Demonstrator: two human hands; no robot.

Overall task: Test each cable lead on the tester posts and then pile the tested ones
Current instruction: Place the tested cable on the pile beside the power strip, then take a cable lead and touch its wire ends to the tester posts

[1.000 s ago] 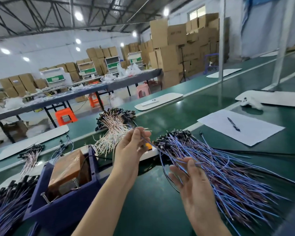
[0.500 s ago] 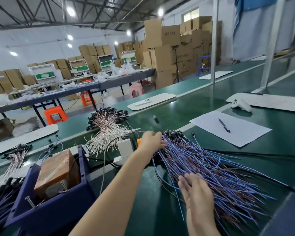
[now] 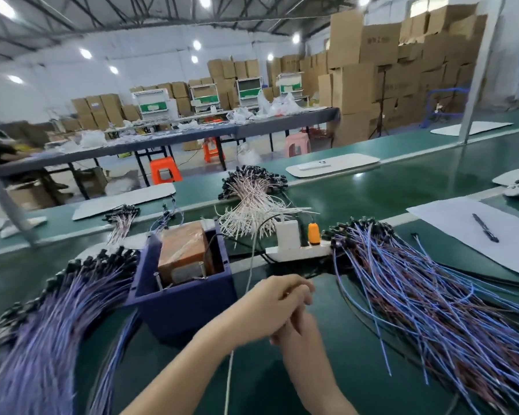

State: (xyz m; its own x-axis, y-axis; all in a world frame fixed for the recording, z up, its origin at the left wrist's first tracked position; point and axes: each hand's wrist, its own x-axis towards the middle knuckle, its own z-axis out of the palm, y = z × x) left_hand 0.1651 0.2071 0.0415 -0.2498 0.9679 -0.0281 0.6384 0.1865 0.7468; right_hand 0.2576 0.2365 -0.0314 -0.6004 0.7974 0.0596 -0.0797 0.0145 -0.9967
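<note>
The dark blue tester box [image 3: 180, 301] stands in the middle of the green table, with two metal posts [image 3: 158, 281] sticking up beside a brown taped block [image 3: 183, 250]. A big pile of blue and brown cable leads [image 3: 417, 295] lies to its right. Another blurred pile of cable leads [image 3: 57, 310] lies to its left. My left hand [image 3: 276, 307] hovers just right of the box with curled fingers. My right hand [image 3: 297, 330] sits directly under it, touching it and partly hidden. No lead shows plainly between them.
A white power strip [image 3: 297, 250] with a white adapter and an orange plug [image 3: 313, 233] lies behind my hands. A thin pale wire [image 3: 249, 274] runs down past my left arm. Farther back lies a bundle of white leads [image 3: 252, 199]. A paper sheet [image 3: 462, 244] with a pen [image 3: 486, 227] lies at right.
My left hand has pulled back from the right pile toward the tester box. My right hand has left the pile and joined it. The view has swung left.
</note>
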